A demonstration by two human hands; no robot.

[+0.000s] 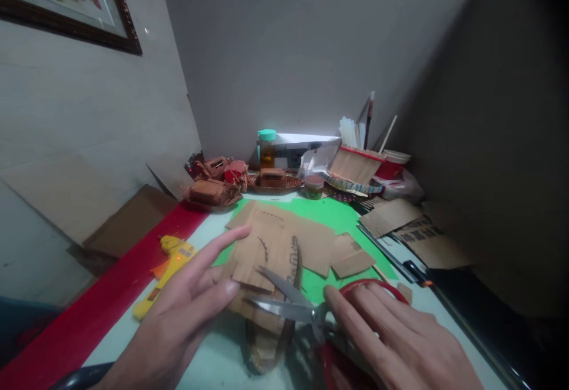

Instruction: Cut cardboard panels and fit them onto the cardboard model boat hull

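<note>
My left hand (191,295) holds a piece of brown cardboard (253,259) by its left edge, thumb and fingers closed on it. My right hand (382,325) grips red-handled scissors (315,316). Their blades are apart and point left, around the lower part of the cardboard. Under the cardboard lies a long cardboard boat shape (267,348), its pointed end towards me. Dark marks run along the cardboard. Part of the scissors' handles is hidden by my right fingers.
A yellow glue gun (171,265) lies on the left. More cardboard pieces (351,255) rest on a green sheet (329,212). Brown model boats (213,191), a jar with a teal lid (267,150) and a red cup (391,165) stand at the back.
</note>
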